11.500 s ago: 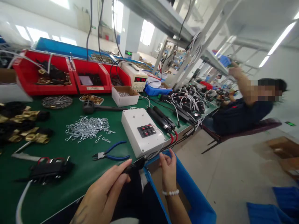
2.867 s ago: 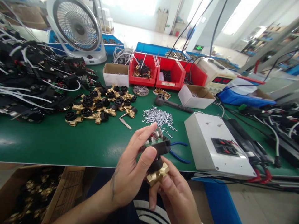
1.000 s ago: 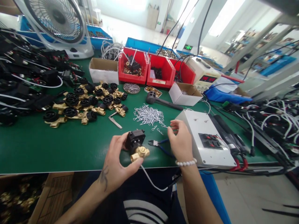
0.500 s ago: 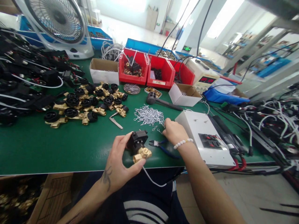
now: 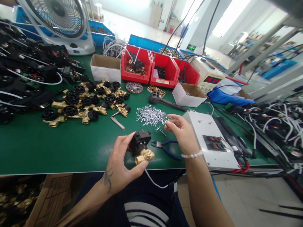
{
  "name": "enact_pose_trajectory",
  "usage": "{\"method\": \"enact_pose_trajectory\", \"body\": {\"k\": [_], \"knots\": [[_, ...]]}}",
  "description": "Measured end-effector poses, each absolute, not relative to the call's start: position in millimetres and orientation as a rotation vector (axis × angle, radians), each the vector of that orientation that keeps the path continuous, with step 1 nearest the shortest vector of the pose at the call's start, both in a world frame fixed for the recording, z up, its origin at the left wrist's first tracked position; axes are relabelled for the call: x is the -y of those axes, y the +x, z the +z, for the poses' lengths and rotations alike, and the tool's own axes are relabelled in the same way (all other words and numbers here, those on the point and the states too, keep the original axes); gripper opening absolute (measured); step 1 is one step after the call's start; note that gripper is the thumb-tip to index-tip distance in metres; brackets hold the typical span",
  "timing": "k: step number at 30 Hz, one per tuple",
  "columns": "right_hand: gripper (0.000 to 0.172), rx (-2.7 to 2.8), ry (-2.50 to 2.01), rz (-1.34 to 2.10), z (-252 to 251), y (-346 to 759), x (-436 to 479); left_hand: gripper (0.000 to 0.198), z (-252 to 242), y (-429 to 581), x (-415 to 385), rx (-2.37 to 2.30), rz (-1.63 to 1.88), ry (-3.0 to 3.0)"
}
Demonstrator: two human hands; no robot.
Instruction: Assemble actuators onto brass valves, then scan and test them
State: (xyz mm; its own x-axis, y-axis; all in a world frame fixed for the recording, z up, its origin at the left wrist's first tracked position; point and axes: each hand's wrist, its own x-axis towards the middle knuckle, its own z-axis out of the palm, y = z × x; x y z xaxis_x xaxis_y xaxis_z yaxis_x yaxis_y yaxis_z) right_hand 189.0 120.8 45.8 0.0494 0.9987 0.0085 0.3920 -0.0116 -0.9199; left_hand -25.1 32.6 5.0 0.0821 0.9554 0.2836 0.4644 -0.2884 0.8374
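My left hand (image 5: 120, 160) is wrapped round a brass valve with a black actuator (image 5: 141, 142), holding it at the table's front edge. A white cable (image 5: 155, 183) hangs from it. Just right of a pile of silvery R-shaped spring clips (image 5: 151, 115), my right hand (image 5: 181, 130) is raised with thumb and fingertips pinched. What looks like one spring clip (image 5: 169, 119) shows at the fingertips, partly hidden. Below the pile lie a few loose clips (image 5: 163, 132). Blue-handled cutting pliers (image 5: 168, 149) rest between the two hands.
Several brass valves with black caps (image 5: 86, 102) crowd the left, near a small L-shaped tool (image 5: 117, 122). Red bins (image 5: 163, 71), white boxes (image 5: 105, 69) and a fan (image 5: 58, 19) stand behind. On the right sits a grey switch box (image 5: 201, 126); black cabled parts (image 5: 267, 126) lie beyond.
My right hand has turned and lifted slightly away from the clip pile, its fingers now pinched beside it. My left hand keeps the valve in nearly the same place.
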Motion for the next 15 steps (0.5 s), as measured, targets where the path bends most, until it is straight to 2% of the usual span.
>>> {"method": "enact_pose_trajectory", "body": {"k": [4, 10, 15], "knots": [[0.04, 1.566, -1.693, 0.794, 39, 191, -127, 0.068, 5, -25, -31, -1.403, 1.145, 1.797], [0.022, 1.953, -1.969, 0.633, 46, 182, -120, 0.068, 5, -24, -31, -1.414, 1.155, 1.821], [0.026, 2.111, -2.023, 0.57, 52, 169, -125, 0.067, 6, -25, -33, -1.412, 1.156, 1.831]]}}
